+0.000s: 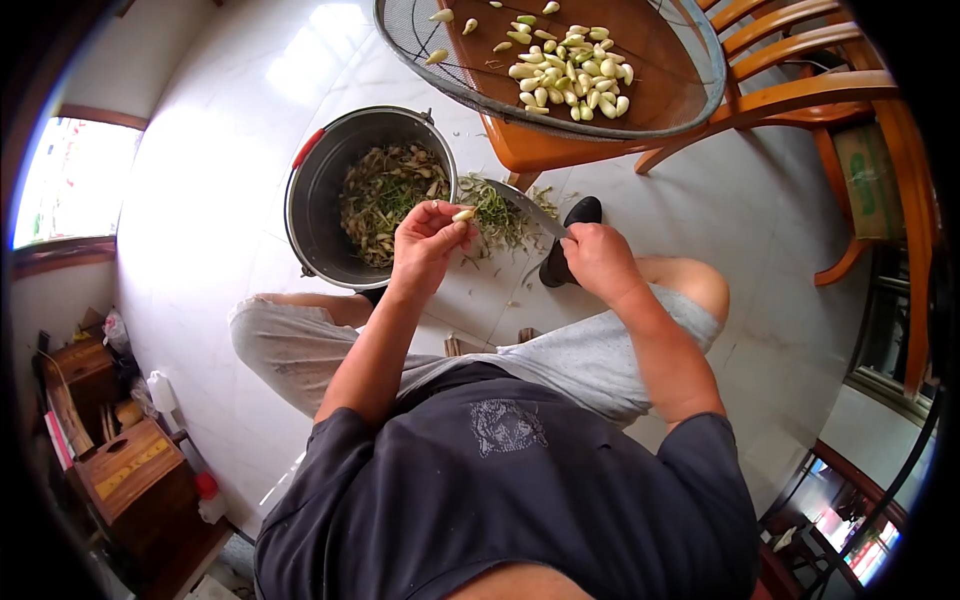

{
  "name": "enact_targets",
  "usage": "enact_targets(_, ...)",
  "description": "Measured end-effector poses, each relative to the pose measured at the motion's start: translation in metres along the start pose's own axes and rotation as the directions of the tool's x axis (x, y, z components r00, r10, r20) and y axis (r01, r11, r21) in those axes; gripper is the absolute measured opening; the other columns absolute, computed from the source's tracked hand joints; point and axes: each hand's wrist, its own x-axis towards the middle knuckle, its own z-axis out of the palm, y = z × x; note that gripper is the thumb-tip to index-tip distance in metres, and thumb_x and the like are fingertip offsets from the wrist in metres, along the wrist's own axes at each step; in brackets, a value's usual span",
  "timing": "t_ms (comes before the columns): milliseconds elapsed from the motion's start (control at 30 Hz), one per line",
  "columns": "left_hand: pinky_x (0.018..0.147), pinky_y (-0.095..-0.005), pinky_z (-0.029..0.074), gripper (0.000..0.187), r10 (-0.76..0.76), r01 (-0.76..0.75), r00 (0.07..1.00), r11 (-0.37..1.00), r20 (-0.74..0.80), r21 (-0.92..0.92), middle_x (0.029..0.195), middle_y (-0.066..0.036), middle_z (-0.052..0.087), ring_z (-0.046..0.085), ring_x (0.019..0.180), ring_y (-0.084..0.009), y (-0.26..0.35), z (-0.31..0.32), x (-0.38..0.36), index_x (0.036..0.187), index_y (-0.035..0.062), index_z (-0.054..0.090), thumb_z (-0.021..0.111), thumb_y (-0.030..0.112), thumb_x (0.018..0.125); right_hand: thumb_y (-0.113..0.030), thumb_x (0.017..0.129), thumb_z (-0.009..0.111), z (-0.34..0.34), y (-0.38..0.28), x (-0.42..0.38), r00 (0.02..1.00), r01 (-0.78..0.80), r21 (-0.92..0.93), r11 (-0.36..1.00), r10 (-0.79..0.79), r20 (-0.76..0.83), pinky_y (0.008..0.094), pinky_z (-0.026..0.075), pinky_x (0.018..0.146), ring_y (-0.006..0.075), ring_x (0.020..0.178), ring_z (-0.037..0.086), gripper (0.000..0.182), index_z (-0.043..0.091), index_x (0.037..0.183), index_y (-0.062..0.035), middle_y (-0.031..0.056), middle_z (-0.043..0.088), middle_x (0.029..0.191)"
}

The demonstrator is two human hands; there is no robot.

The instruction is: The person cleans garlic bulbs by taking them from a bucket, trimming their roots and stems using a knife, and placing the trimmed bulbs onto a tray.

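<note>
Between the thumb and fingers of my left hand is a small pale bulb, whitish with a yellow-green tinge. My right hand is wrapped round the handle of a knife; its blade points up and left, the tip a little beyond the bulb. Blade and bulb look close but apart. Beside my left hand stands a metal bucket with a red grip on its handle, part filled with plant scraps. Green trimmings lie on the floor below the blade.
A round mesh sieve rests on a wooden chair, holding a heap of similar bulbs. My legs are spread on both sides, with a dark shoe near the knife. Wooden boxes stand at the lower left.
</note>
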Motion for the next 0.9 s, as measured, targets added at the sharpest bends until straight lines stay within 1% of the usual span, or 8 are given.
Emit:
enact_targets(200, 0.064, -0.0269, 0.05, 0.014, -0.02, 0.021, 0.996, 1.0, 0.084, -0.015, 0.088, -0.011, 0.064, 0.062, 0.073, -0.0164, 0.024, 0.029, 0.009, 0.096, -0.0008, 0.056, 0.062, -0.001, 0.084, -0.019, 0.081, 0.057, -0.006, -0.011, 0.007, 0.999, 0.023, 0.068, 0.997, -0.026, 0.045, 0.0467, 0.047, 0.071, 0.0398, 0.078, 0.059, 0.02, 0.06, 0.075, -0.0005, 0.0219, 0.062, 0.078)
enact_targets(300, 0.06, -0.0246, 0.047, 0.014, -0.048, 0.044, 0.999, 0.984, 0.023, 0.175, 0.085, -0.009, 0.062, 0.059, 0.07, -0.0138, 0.055, 0.065, 0.027, 0.095, -0.0007, 0.056, 0.063, 0.004, 0.085, -0.02, 0.081, 0.058, -0.003, -0.014, 0.007, 0.995, 0.022, 0.056, 0.998, -0.027, 0.091, 0.0454, 0.046, 0.068, 0.0403, 0.075, 0.059, 0.021, 0.06, 0.076, 0.0005, 0.0219, 0.061, 0.077)
enact_targets(367, 0.054, -0.0228, 0.045, 0.017, 0.025, -0.032, 0.999, 0.944, 0.026, 0.329, 0.077, -0.007, 0.06, 0.056, 0.061, -0.0122, 0.07, 0.091, 0.045, 0.092, -0.0026, 0.059, 0.067, 0.009, 0.083, -0.02, 0.081, 0.058, -0.004, -0.015, 0.008, 0.991, 0.017, 0.056, 0.998, -0.024, 0.131, 0.0447, 0.046, 0.067, 0.0404, 0.075, 0.059, 0.022, 0.06, 0.076, 0.001, 0.0222, 0.061, 0.077)
enact_targets(567, 0.041, -0.0222, 0.043, 0.019, -0.011, -0.058, 0.991, 0.868, 0.137, 0.494, 0.062, -0.009, 0.061, 0.057, 0.047, -0.013, 0.082, 0.134, 0.106, 0.09, -0.0066, 0.059, 0.067, 0.007, 0.079, -0.019, 0.08, 0.058, -0.004, -0.019, 0.009, 0.985, 0.023, 0.068, 0.997, -0.034, 0.169, 0.0472, 0.046, 0.07, 0.042, 0.08, 0.057, 0.021, 0.058, 0.075, 0.0013, 0.0244, 0.059, 0.078)
enact_targets(700, 0.042, -0.023, 0.043, 0.051, 0.031, -0.074, 0.996, 0.808, 0.083, 0.584, 0.06, -0.008, 0.06, 0.056, 0.048, -0.0121, 0.087, 0.149, 0.116, 0.119, -0.0109, 0.049, 0.068, 0.006, 0.075, -0.018, 0.08, 0.058, 0.001, -0.017, 0.01, 0.984, 0.035, 0.089, 0.995, -0.05, 0.168, 0.0476, 0.045, 0.068, 0.0426, 0.078, 0.057, 0.021, 0.057, 0.074, 0.0014, 0.0242, 0.059, 0.076)
enact_targets(800, 0.042, -0.0222, 0.041, 0.03, 0.019, -0.104, 0.984, 0.868, 0.178, 0.485, 0.063, -0.007, 0.06, 0.054, 0.049, -0.0094, 0.096, 0.135, 0.094, 0.101, -0.0096, 0.057, 0.068, 0.007, 0.078, -0.018, 0.08, 0.058, 0.001, -0.017, 0.011, 0.986, 0.049, 0.1, 0.994, -0.064, 0.156, 0.048, 0.045, 0.068, 0.0427, 0.077, 0.057, 0.02, 0.057, 0.073, 0.0012, 0.0241, 0.059, 0.076)
enact_targets(833, 0.043, -0.022, 0.04, 0.017, -0.04, -0.045, 0.98, 0.909, 0.194, 0.414, 0.065, -0.006, 0.061, 0.054, 0.05, -0.0084, 0.096, 0.126, 0.081, 0.091, -0.0054, 0.06, 0.066, 0.006, 0.08, -0.018, 0.08, 0.058, 0.001, -0.017, 0.011, 0.986, 0.042, 0.106, 0.993, -0.058, 0.156, 0.0481, 0.045, 0.068, 0.0427, 0.077, 0.057, 0.02, 0.057, 0.073, 0.0011, 0.024, 0.059, 0.076)
enact_targets(900, 0.043, -0.0216, 0.042, 0.011, -0.234, 0.028, 0.914, 0.852, 0.332, 0.522, 0.066, -0.005, 0.061, 0.055, 0.05, -0.0085, 0.099, 0.097, 0.058, 0.089, -0.0026, 0.061, 0.065, 0.004, 0.081, -0.018, 0.08, 0.058, 0.004, -0.011, 0.012, 0.988, 0.044, 0.068, 0.997, -0.053, 0.142, 0.048, 0.046, 0.068, 0.0425, 0.077, 0.057, 0.02, 0.058, 0.074, 0.0008, 0.0237, 0.059, 0.076)
